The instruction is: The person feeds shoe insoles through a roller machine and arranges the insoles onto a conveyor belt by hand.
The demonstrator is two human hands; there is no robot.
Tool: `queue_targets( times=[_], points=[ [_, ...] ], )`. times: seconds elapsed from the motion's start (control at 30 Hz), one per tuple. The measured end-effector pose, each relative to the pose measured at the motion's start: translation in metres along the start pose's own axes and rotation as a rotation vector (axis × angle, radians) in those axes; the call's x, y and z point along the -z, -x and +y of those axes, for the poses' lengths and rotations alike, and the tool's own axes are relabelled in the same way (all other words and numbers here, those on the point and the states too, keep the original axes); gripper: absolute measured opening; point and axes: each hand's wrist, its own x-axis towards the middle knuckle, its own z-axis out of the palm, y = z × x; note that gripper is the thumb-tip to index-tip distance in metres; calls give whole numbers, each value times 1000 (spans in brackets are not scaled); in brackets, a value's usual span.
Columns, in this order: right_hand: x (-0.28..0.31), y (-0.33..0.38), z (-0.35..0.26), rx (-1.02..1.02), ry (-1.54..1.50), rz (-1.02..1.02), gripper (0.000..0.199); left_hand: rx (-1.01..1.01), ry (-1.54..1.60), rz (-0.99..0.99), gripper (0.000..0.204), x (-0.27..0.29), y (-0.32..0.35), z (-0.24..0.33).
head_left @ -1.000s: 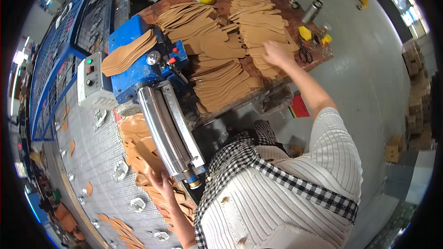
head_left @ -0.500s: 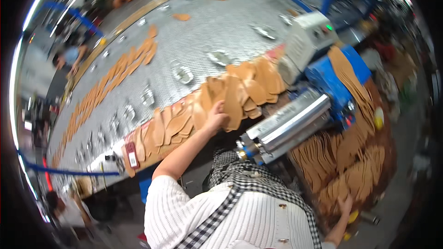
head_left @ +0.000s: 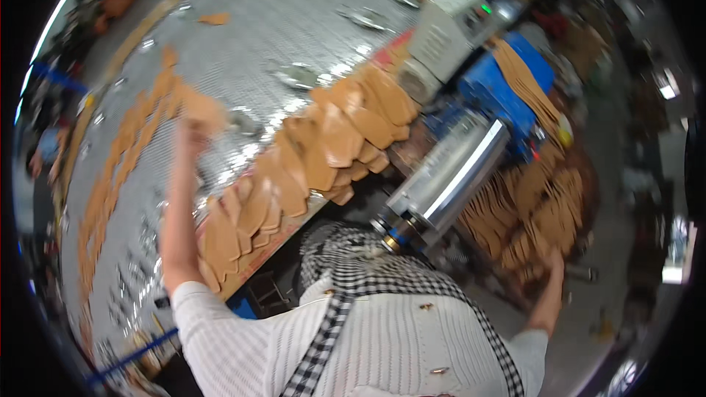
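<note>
- left hand (head_left: 193, 137)?
- closed on one tan sole (head_left: 204, 109), over the grey mesh table (head_left: 272, 26); best pinched lightly, kept flat.
- right hand (head_left: 555, 260)?
- at the sole pile (head_left: 553, 209); too blurred to tell if open or gripping. avoid nudging it.

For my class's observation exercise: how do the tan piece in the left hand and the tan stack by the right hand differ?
The held piece looks single, while the stack has many overlapping pieces. The left hand has the held piece over the grey mesh surface; the stack lies on the brown table. The held piece is blurred, while the stack's layers are distinguishable. Both are tan.
</note>
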Motion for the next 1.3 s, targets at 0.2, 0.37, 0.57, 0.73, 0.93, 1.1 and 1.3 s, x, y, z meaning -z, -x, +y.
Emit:
queue_targets(
  times=[0.2,0.37,0.57,0.73,0.93,1.1,1.3],
  points=[
    [15,58,7,-56,-771,-130,62,859,1391,741,34,122,-139,-82],
    [22,166,-57,-72,-1568,4,59,1053,1368,-37,36,-39,-104,-33],
    [58,231,-201,339,-2114,-341,61,1123,1447,-313,23,-118,-69,35],
    [37,221,-203,178,-1970,-291,53,1039,1354,-372,21,-128,-56,69],
    [18,185,-197,549,-1436,193,54,1163,1324,-303,17,-125,-16,97],
    [35,177,-216,605,-1268,212,55,1169,1173,-289,17,-143,17,157],
    [26,172,-265,842,-1454,248,58,365,684,-757,45,-215,68,255]
  ],
)
